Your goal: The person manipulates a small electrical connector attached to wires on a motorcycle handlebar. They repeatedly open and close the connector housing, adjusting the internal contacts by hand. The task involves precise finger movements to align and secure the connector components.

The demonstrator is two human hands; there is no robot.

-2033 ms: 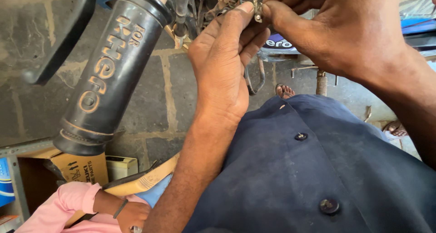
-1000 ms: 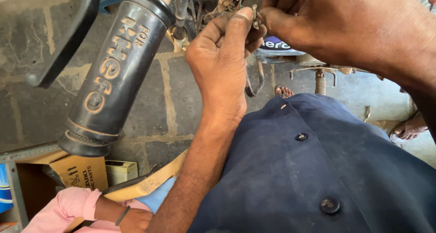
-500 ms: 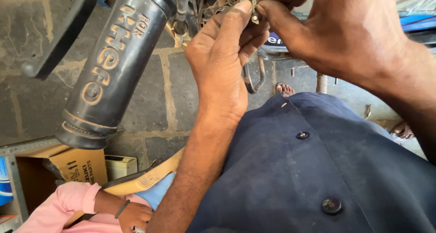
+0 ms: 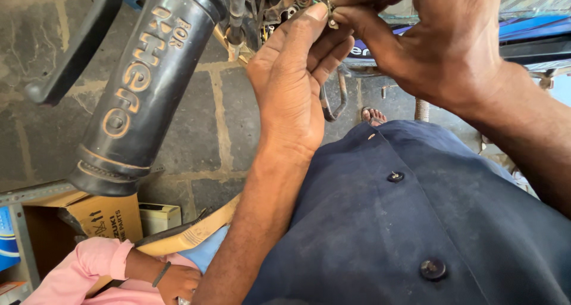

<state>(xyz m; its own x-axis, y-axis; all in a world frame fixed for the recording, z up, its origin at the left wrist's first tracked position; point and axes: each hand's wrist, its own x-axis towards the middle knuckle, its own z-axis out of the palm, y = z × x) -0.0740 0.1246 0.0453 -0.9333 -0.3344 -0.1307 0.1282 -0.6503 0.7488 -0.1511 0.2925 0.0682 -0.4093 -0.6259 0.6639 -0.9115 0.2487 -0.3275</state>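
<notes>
A small metal part [image 4: 331,14] is pinched between the two hands near the top of the view. The left hand [image 4: 291,85] is raised with its back toward the camera, and its fingers [image 4: 315,28] are bent up so that the tips touch the small part. The right hand [image 4: 434,40] is reached in from the right, and its grip is closed on the small part between the thumb and a finger. The left grip is closed on the same part from the other side. The part is too small for its shape to be told.

Just behind the hands, a bunch of dark cables and metal bits [image 4: 262,7] of a motorbike is seen. To the left, a big black rubber handlebar grip [image 4: 143,97] is tilted down across the view, with raised letters on it. A black lever [image 4: 71,55] is seen beside it, further left.

A dark blue buttoned shirt [image 4: 416,221] is worn by the person and fills the lower right. Below is a grey stone floor [image 4: 196,132]. A cardboard box [image 4: 107,216] lies at the lower left. Another person's pink sleeve [image 4: 83,269] and hand [image 4: 178,281] are seen at the bottom left, well apart from the two working hands.
</notes>
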